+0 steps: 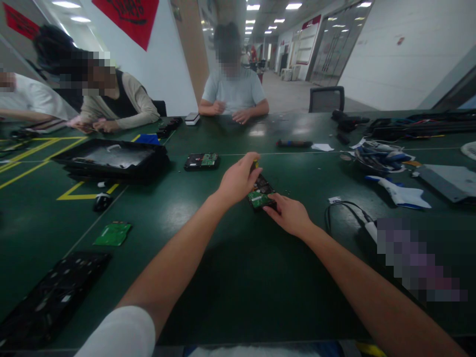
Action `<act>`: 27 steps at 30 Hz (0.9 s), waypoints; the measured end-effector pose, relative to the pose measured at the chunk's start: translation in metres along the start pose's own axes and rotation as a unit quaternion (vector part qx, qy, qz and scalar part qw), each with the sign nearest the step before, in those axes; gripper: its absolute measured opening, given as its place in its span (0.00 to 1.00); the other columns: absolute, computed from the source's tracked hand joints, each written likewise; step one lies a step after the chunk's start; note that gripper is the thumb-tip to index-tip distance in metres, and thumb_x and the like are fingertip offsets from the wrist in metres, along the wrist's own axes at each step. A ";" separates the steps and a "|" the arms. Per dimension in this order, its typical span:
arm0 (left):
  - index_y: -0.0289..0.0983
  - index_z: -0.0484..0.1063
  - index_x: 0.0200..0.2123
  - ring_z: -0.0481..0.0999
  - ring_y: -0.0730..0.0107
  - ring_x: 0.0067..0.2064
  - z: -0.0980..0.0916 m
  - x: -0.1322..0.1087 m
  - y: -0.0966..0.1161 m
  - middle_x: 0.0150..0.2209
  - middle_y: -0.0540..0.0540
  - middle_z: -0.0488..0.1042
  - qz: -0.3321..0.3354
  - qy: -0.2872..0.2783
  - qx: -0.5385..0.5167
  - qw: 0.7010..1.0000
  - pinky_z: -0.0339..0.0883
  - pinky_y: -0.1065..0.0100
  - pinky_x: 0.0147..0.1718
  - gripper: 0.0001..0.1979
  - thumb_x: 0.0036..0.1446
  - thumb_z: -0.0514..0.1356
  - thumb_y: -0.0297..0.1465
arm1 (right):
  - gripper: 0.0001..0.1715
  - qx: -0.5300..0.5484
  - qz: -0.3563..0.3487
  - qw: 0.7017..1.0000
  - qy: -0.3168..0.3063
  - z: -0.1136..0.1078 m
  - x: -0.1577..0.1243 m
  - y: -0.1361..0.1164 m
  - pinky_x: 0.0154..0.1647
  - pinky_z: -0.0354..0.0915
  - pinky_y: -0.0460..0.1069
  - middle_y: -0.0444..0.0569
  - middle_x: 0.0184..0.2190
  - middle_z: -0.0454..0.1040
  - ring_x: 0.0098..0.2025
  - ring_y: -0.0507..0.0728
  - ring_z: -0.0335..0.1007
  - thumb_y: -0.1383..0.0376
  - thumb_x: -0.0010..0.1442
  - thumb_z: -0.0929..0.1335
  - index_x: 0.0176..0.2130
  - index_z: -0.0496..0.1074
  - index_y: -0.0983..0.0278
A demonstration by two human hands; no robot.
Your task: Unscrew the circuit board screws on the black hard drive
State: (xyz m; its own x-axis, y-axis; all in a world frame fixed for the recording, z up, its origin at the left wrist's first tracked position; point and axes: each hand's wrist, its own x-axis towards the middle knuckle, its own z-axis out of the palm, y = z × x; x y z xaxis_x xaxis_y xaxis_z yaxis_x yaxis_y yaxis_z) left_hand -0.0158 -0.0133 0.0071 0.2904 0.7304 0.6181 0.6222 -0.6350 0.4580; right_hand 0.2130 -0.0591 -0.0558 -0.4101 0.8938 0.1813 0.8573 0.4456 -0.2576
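Observation:
On the green table in front of me lies a hard drive (261, 199), its green circuit board facing up. My right hand (292, 213) grips the near right edge of this drive, fingers closed on it. Above the drive's far left part, my left hand (240, 181) is wrapped around an upright screwdriver, of which only a bit of yellow handle (256, 163) shows. The screwdriver's tip is hidden by my fingers. Small screws (287, 192) lie just right of the drive.
Another hard drive (201, 161) lies farther left. Black trays (111, 161), a green circuit board (113, 233) and a black panel (52, 292) are on the left. Cables (383, 156), a glove (403, 192) and a metal box (448, 182) lie right. People sit across and at left.

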 end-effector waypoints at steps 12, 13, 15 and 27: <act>0.39 0.67 0.68 0.71 0.55 0.69 -0.001 0.002 -0.002 0.66 0.38 0.74 0.033 0.026 0.051 0.998 0.67 0.50 0.69 0.25 0.70 0.52 0.22 | 0.29 -0.014 0.003 1.000 -0.006 -0.001 0.000 -0.001 0.34 0.61 0.51 0.53 0.44 0.82 0.41 0.61 0.79 0.47 0.77 0.62 0.65 0.69 0.60; 0.38 0.65 0.69 0.71 0.55 0.70 -0.001 0.001 -0.002 0.68 0.37 0.73 0.032 0.023 0.044 0.998 0.66 0.49 0.70 0.26 0.70 0.51 0.22 | 0.28 -0.012 0.000 1.000 -0.006 -0.002 0.000 -0.001 0.34 0.61 0.51 0.53 0.44 0.82 0.41 0.61 0.79 0.47 0.77 0.62 0.65 0.69 0.60; 0.36 0.63 0.69 0.71 0.55 0.71 0.000 0.000 -0.002 0.69 0.35 0.71 0.037 0.023 0.030 0.999 0.65 0.48 0.71 0.26 0.69 0.51 0.22 | 0.28 -0.009 -0.003 1.000 -0.006 -0.001 0.000 -0.001 0.34 0.61 0.51 0.53 0.44 0.82 0.42 0.61 0.79 0.47 0.77 0.63 0.65 0.69 0.61; 0.42 0.61 0.60 0.78 0.46 0.65 0.006 -0.002 -0.007 0.62 0.34 0.76 0.016 0.043 -0.044 0.998 0.73 0.43 0.63 0.21 0.68 0.64 0.32 | 0.27 -0.008 -0.005 1.000 -0.001 -0.001 0.000 0.000 0.34 0.59 0.50 0.53 0.44 0.82 0.40 0.60 0.78 0.48 0.77 0.63 0.64 0.70 0.61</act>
State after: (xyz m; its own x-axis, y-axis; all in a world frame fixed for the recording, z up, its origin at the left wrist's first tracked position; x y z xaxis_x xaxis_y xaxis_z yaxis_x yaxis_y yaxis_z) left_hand -0.0164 -0.0087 -0.0006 0.2426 0.6880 0.6839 0.5467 -0.6793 0.4895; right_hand 0.2133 -0.0591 -0.0547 -0.4199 0.8893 0.1814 0.8581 0.4540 -0.2398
